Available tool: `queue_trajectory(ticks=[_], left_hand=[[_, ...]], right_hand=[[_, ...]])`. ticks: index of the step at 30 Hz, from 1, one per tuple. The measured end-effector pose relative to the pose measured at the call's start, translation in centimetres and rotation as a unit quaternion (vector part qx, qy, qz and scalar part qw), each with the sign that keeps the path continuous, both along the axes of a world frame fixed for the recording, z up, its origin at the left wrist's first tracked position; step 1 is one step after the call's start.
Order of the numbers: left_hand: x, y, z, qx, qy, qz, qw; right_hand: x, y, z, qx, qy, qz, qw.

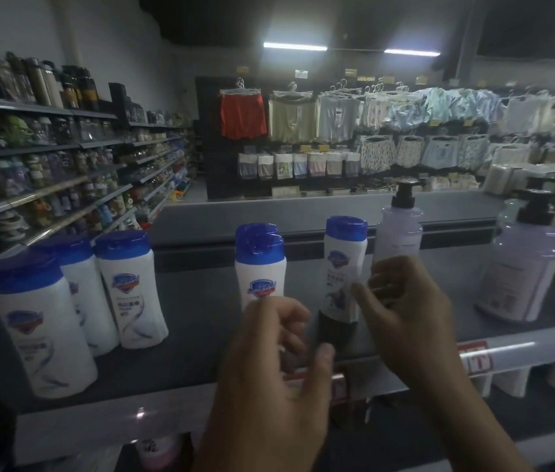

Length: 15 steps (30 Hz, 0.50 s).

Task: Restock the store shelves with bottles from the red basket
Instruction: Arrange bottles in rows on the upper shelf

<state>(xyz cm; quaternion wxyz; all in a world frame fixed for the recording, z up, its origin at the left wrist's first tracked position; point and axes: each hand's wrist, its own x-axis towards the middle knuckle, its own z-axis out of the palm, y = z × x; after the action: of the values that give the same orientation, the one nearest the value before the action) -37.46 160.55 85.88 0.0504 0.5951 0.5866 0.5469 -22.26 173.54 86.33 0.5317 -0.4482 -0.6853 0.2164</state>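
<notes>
Dim store aisle, clothes (337, 114) hanging on the back wall. The grey shelf (201, 321) in front carries upright white bottles (126, 287) with blue caps: three grouped at left, a centre bottle (259, 264), and a right bottle (344, 264) near it. Two pump bottles (400, 233) stand further right. The left hand (269, 362) is low in front of the centre bottle, fingers loosely curled, grasping nothing. The right hand (409, 311) has its thumb tip at the right bottle's side, fingers curled beside it; whether it grips cannot be told.
</notes>
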Motion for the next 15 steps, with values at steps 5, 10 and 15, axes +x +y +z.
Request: queue_trajectory(ticks=[5,10,15], left_hand=[[2.9,1.5,0.1,-0.057,-0.007,-0.105,0.993],[3.4,3.9,1.2,-0.107,-0.008,-0.097,0.989],[3.4,6.0,1.6,-0.126,-0.019,-0.100,0.987]], right_hand=[[1.2,1.9,-0.4,-0.061,-0.053,0.026,0.996],[0.9,2.7,-0.2,-0.078,-0.080,0.078,0.991],[0.4,3.9,-0.5,-0.063,-0.085,0.075,0.992]])
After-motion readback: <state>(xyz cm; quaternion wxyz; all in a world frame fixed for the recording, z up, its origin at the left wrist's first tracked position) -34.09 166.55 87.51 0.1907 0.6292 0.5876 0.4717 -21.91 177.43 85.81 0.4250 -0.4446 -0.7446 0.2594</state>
